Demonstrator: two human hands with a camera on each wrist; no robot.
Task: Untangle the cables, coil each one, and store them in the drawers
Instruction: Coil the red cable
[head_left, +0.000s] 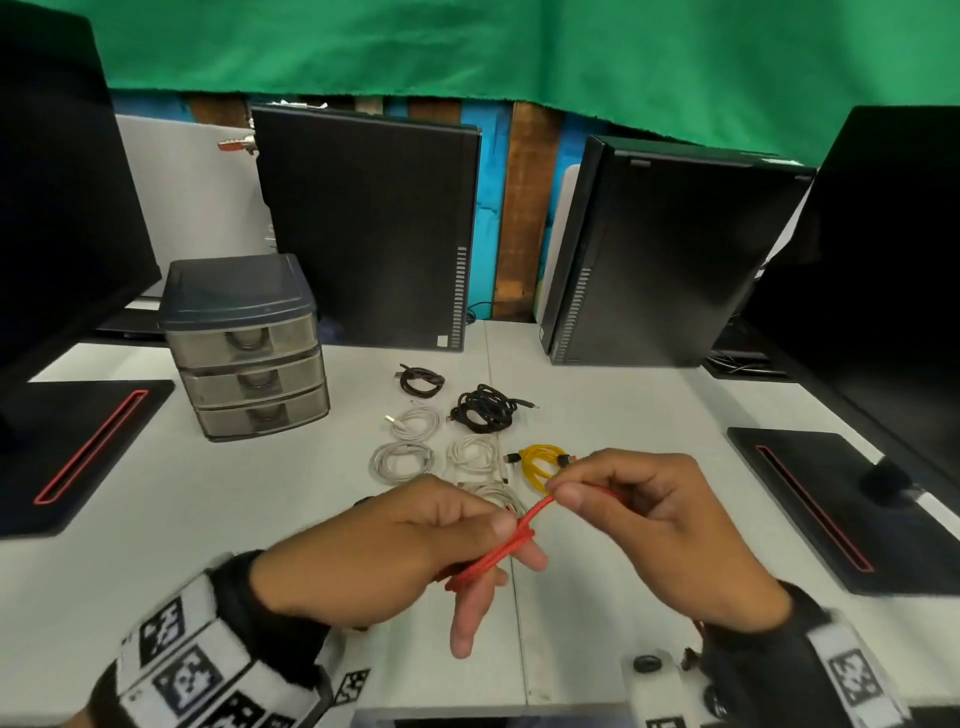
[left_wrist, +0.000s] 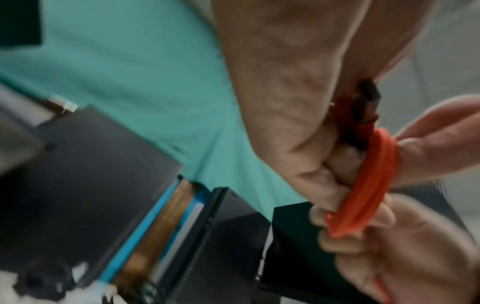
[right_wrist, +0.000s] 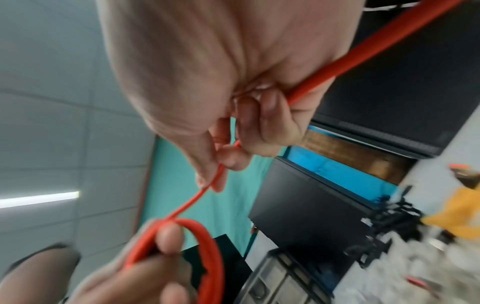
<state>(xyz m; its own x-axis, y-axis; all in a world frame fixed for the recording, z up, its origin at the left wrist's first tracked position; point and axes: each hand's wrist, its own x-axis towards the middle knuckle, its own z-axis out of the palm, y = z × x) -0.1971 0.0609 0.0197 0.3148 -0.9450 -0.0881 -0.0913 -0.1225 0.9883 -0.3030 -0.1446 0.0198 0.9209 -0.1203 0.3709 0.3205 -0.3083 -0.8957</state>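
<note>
A red cable is held above the table's front middle. My left hand grips its wound loops between thumb and fingers, with two fingers stretched out below. My right hand pinches the free strand just right of the coil, and the strand runs taut between the hands. A dark plug of the cable shows by my left palm. The grey three-drawer unit stands at the left back, all drawers closed.
Coiled cables lie on the white table behind my hands: a yellow one, two black ones, several white ones. Two black computer towers stand behind; monitor bases sit at both sides.
</note>
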